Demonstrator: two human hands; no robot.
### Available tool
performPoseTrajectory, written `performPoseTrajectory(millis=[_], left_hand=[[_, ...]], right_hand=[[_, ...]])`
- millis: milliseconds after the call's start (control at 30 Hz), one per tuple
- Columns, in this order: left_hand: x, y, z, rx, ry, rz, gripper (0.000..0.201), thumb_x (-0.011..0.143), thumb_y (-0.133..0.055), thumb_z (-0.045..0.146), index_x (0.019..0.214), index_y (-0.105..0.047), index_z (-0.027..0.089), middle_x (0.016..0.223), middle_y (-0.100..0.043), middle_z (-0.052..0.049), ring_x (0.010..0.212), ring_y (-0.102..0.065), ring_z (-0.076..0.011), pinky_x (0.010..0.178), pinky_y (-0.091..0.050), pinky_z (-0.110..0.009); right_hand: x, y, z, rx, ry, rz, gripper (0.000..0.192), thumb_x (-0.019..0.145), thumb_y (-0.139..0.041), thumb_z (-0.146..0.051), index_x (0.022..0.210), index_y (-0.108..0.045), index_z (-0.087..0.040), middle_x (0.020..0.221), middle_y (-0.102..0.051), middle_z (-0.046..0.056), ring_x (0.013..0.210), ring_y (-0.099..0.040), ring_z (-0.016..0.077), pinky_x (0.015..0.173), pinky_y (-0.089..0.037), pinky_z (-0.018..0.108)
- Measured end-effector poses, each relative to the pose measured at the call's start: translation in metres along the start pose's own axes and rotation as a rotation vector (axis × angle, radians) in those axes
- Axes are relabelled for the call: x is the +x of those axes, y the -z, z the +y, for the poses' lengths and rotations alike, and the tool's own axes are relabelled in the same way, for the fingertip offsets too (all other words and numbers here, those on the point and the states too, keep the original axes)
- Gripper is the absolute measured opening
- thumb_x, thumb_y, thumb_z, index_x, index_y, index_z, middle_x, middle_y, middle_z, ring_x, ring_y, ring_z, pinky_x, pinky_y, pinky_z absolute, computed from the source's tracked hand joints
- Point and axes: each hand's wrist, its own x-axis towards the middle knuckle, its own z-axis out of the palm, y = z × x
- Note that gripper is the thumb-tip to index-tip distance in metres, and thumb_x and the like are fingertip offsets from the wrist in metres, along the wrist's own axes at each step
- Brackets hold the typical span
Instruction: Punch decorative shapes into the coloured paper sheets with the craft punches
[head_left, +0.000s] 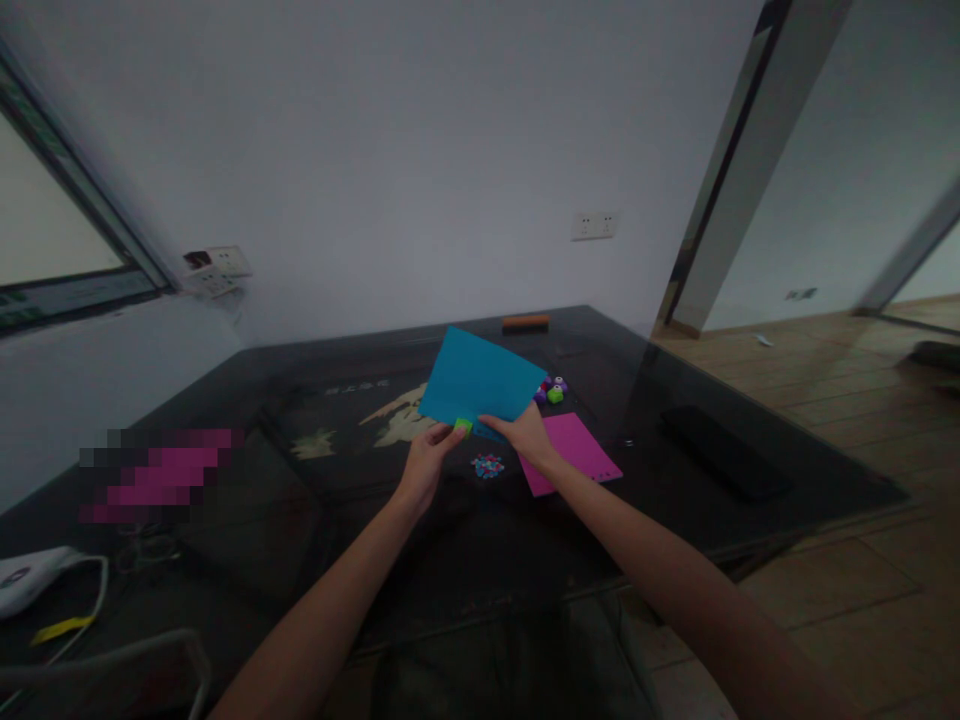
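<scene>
My right hand (525, 436) grips the near edge of a blue paper sheet (480, 380), lifted and tilted above the dark table (337, 500). My left hand (427, 455) pinches a small green punch (463, 427) clamped on that sheet's lower edge. Under the hands lies a little heap of coloured paper cut-outs (487, 465). A pink sheet (574, 452) lies flat on the table just right of my right hand.
Small purple and green punches (553, 390) sit behind the pink sheet. An orange bar (525, 322) lies at the far edge, a black flat object (724, 450) at the right. A white device with cable (30, 578) is near left. Wooden floor extends to the right.
</scene>
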Motion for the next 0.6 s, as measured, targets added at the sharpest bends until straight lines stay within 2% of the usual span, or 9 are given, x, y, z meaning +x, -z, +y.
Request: performPoseTrajectory(millis=[600], left_hand=[[0.0029, 0.0026, -0.0033, 0.023, -0.001, 0.022, 0.022, 0.065, -0.073, 0.034, 0.075, -0.068, 0.015, 0.076, -0.065, -0.003, 0.074, -0.057, -0.0163, 0.074, -0.04, -0.027]], right_hand=[[0.0002, -0.0015, 0.0023, 0.01, 0.019, 0.011, 0.057, 0.058, -0.077, -0.03, 0.111, -0.06, -0.015, 0.112, -0.065, 0.012, 0.105, -0.061, 0.0252, 0.098, -0.043, 0.042]])
